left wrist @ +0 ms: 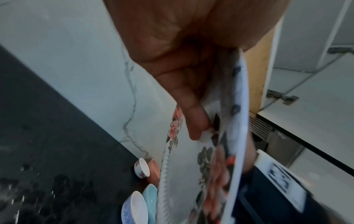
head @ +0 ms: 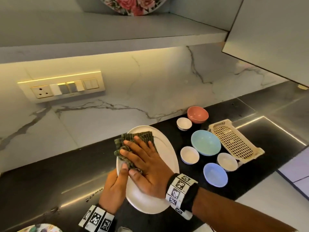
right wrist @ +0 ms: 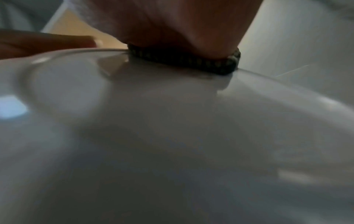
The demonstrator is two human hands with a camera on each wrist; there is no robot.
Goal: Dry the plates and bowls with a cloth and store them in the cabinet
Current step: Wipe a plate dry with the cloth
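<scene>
A white oval plate (head: 150, 203) is held tilted above the black counter. My left hand (head: 115, 186) grips its left rim, thumb on top and fingers underneath. In the left wrist view those fingers (left wrist: 193, 118) lie against the plate's flower-patterned underside (left wrist: 191, 174). A folded dark green cloth (head: 132, 139) lies on the plate's upper half. My right hand (head: 142, 158) presses flat on it with straight, spread fingers. The right wrist view shows the cloth's edge (right wrist: 184, 60) squeezed between my palm and the plate (right wrist: 172, 136).
Right of the plate stand a pink bowl (head: 197, 114), a teal bowl (head: 206, 142), a blue bowl (head: 215, 174) and three small white bowls (head: 189, 154). A cream drying basket (head: 234, 141) lies beyond. A floral plate (head: 133, 5) sits in the cabinet overhead, whose door (head: 275, 39) hangs open.
</scene>
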